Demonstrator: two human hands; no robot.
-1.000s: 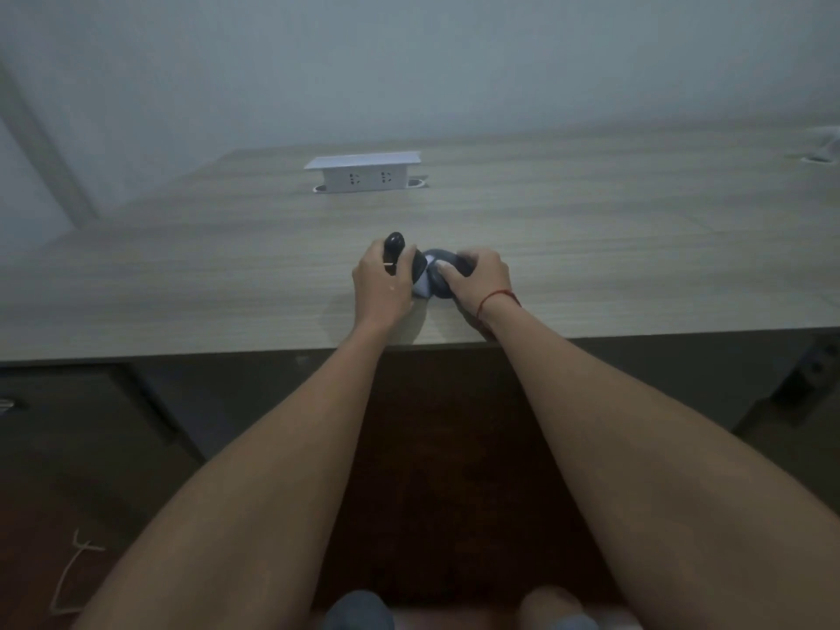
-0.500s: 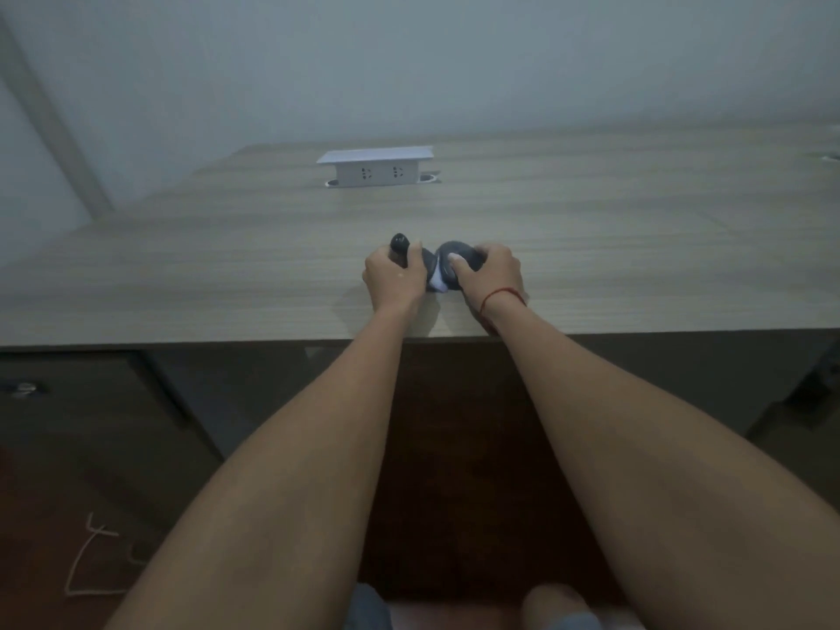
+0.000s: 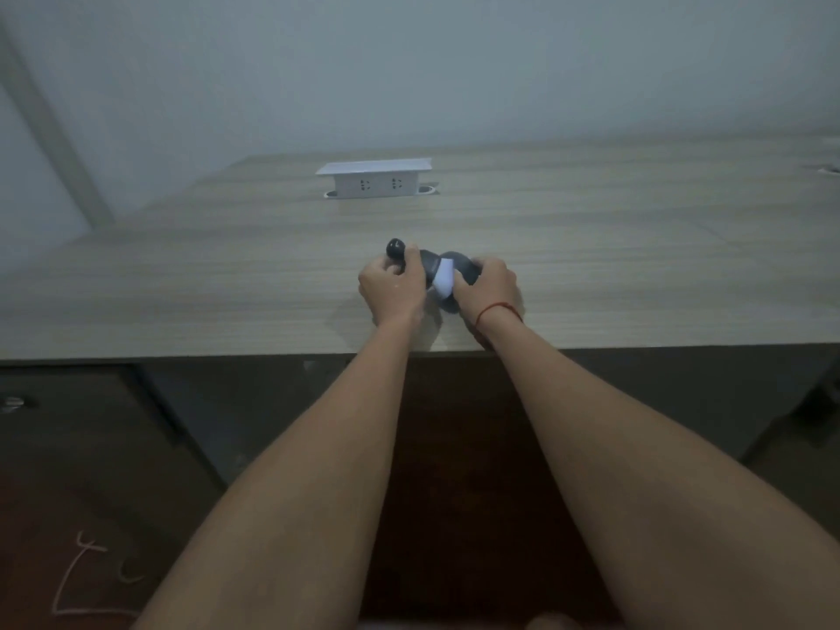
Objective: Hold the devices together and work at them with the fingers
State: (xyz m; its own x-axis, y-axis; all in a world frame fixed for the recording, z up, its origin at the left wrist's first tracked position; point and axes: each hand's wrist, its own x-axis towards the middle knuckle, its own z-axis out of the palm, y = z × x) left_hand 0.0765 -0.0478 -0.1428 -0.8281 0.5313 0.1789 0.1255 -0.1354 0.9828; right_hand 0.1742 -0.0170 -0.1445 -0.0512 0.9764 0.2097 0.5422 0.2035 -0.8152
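- The left hand [image 3: 392, 288] grips the near end of a dark, rounded object [image 3: 425, 266]; its fingers [image 3: 411, 259] are curled over the top. A small black knob-like end [image 3: 395, 248] of the object projects beyond the knuckles on the far side.
- The right hand [image 3: 488, 284] holds a white cloth or tissue [image 3: 443, 277] against the object, with its fingers curled round the cloth and the dark part [image 3: 461, 266] beneath it.
- Judgement: the left hand appears to act as the clamp that steadies the object, while the right hand applies the cloth to its surface. The grip at opposite ends would keep the piece from rolling.
- The object sits low over the desk [image 3: 591, 266], near the front edge and roughly central in the head view. Whether it rests on the surface or is held just above it cannot be determined.
- Both wrists lie close to the desk edge, which would brace the forearms during fine work.
- A red string bracelet [image 3: 495, 309] circles the right wrist.
- A white pop-up socket box [image 3: 375, 179] stands well apart, further back on the desk, with two outlets facing the person.
- The exact identity of the dark object cannot be determined in the dim light.
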